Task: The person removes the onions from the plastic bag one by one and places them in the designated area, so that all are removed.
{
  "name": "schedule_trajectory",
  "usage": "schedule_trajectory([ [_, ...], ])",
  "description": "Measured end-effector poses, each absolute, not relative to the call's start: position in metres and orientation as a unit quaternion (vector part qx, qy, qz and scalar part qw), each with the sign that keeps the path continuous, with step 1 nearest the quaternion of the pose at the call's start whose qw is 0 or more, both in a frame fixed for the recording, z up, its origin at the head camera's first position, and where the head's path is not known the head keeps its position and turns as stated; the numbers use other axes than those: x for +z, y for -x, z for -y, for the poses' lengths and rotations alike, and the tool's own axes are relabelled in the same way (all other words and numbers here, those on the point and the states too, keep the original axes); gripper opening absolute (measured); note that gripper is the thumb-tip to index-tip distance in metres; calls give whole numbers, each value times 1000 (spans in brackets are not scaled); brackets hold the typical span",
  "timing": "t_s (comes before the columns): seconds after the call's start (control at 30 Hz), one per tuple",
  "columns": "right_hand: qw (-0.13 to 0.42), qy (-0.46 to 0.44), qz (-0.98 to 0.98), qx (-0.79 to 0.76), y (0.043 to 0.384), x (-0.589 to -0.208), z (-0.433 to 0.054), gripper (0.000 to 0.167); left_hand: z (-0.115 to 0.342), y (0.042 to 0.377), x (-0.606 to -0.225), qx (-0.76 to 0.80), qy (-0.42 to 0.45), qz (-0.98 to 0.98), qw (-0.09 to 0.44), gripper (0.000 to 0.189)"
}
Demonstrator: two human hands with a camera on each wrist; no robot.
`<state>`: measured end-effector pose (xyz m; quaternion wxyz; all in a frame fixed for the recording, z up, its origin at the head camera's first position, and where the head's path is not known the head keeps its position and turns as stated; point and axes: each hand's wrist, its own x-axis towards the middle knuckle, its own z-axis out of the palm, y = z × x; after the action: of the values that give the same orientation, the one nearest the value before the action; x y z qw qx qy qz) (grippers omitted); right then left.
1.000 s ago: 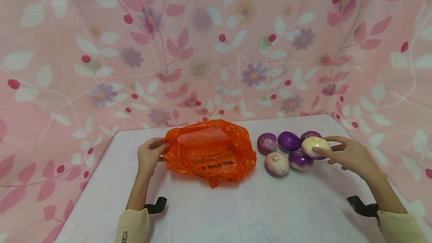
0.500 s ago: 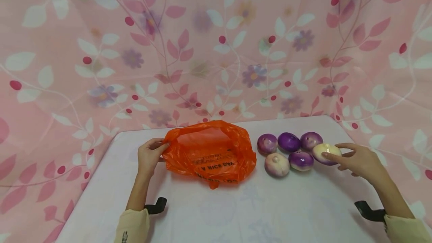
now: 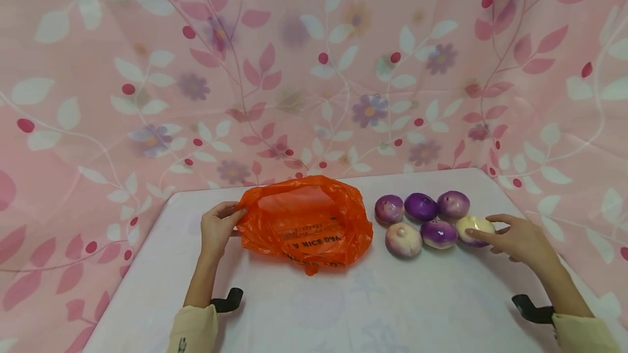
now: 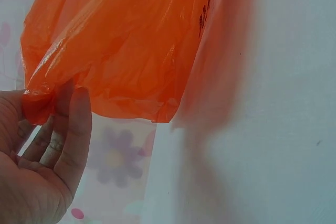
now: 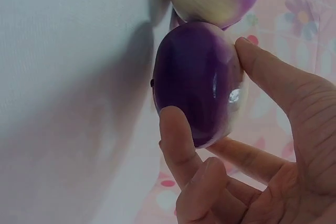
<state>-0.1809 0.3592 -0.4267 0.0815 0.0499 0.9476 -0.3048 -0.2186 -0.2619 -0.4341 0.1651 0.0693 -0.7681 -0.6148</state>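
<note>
My left hand pinches the left rim of an orange plastic bag, whose wide mouth gapes upward. Thumb and fingers gather the thin film in the left wrist view, the bag spreading above them. At the right, my right hand grips a glossy purple onion with a cream top, low at the table. Seen from the right wrist, thumb and fingers lie around the purple side of this onion. It is the front right one of a cluster, close beside another purple onion.
Three purple onions form the back row, one of them dark purple. A whitish onion lies at the front left of the cluster. The white-covered table ends at a pink floral cloth behind. Black mounts sit at both wrists.
My right hand has moved right and down, lowering the onion from over the cluster to the front row's right end. The left hand keeps its hold on the bag.
</note>
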Motion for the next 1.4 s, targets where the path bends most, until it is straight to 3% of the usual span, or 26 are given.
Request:
schedule_trajectory([
  [0.77, 69, -38, -958, -275, 181, -435, -354, 92, 264, 217, -437, -611, -66, 776, 144, 25],
  [1.07, 73, -33, -957, -279, 183, -433, -363, 91, 267, 217, -439, -585, -65, 802, 103, 32],
  [1.4, -80, 49, -968, -232, 189, -428, -362, 67, 270, 215, -438, -487, -15, 870, 76, 51],
])
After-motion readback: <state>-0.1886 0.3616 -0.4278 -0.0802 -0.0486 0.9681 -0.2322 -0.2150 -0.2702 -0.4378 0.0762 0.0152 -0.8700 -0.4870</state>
